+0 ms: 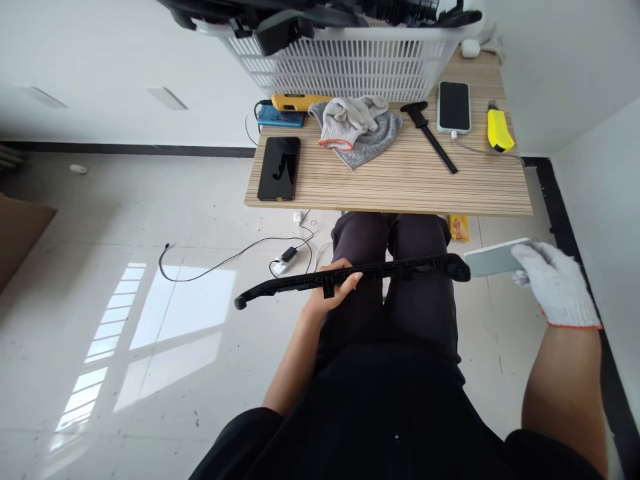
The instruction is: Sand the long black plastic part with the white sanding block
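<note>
A long, thin black plastic trim part lies level across my lap, with ribs and a small tab along it. My bare left hand is closed around it left of its middle, the thumb on its near side. My right hand, in a white knitted glove with an orange cuff, pinches a flat grey-green pad with a pale upper edge. The pad's left end is close to the right tip of the black part; whether they touch I cannot tell.
On the wooden table are phones, a glove on grey cloth, a black caliper-like tool and a yellow cutter. Behind stands a white basket of black parts. Cables and a power strip lie on the floor.
</note>
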`<state>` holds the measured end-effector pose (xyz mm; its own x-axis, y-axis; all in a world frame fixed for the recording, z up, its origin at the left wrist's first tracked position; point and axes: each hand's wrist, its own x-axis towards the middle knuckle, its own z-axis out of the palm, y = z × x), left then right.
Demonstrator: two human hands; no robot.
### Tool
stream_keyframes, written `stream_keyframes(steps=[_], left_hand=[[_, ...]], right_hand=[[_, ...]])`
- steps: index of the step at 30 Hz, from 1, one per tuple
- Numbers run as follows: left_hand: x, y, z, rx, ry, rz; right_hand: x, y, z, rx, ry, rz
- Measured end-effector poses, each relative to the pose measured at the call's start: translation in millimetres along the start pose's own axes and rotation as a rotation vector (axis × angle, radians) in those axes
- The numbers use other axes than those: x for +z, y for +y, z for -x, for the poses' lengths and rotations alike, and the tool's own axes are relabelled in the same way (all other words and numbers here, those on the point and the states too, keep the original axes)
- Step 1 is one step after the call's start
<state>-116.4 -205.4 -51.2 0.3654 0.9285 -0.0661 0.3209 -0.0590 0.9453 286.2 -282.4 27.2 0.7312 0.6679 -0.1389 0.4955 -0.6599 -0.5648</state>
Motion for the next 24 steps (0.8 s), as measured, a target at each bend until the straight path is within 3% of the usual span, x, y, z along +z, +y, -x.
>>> stream_keyframes(steps=[2, 5, 6, 7, 9, 10, 13, 14, 17, 18, 20, 22, 24], left_hand=[[-0.8, 5, 0, 0.003, 0.038, 0.055], [0.7, 13, -2, 0.001, 0.065, 0.111], [2.3, 16, -4, -0.011, 0.058, 0.141], [4.3, 19, -5, -0.029, 0.044, 0.177], [9.6, 23, -8, -0.069, 0.017, 0.257], [12.6, 26, -9, -0.086, 0.006, 0.295], [22.4, 32, -13, -0.110, -0.030, 0.377], [25.3, 34, -14, -0.111, -0.041, 0.395], [31.2, 38, -19, -0.116, -0.070, 0.428], [31.7, 38, -20, -0.117, -0.073, 0.434], [30.5, 38, -23, -0.111, -0.076, 0.431], [27.1, 36, -24, -0.095, -0.090, 0.413], [23.5, 34, -25, -0.079, -0.112, 0.391]], right_hand=[[1, 0, -1, 0.040, -0.034, -0.060], [8, -5, 5, 0.141, 0.138, -0.380], [13, -8, 8, 0.152, 0.119, -0.452], [19, -13, 11, 0.135, 0.039, -0.462], [31, -25, 19, 0.050, -0.265, -0.389], [37, -32, 23, 0.011, -0.301, -0.371], [50, -51, 32, 0.003, -0.150, -0.455], [52, -57, 36, 0.002, -0.162, -0.485], [53, -72, 42, -0.071, -0.386, -0.401], [52, -75, 43, -0.086, -0.372, -0.348], [51, -78, 42, -0.076, -0.179, -0.302], [51, -77, 41, -0.023, -0.016, -0.391], [52, -75, 42, -0.012, -0.133, -0.461]])
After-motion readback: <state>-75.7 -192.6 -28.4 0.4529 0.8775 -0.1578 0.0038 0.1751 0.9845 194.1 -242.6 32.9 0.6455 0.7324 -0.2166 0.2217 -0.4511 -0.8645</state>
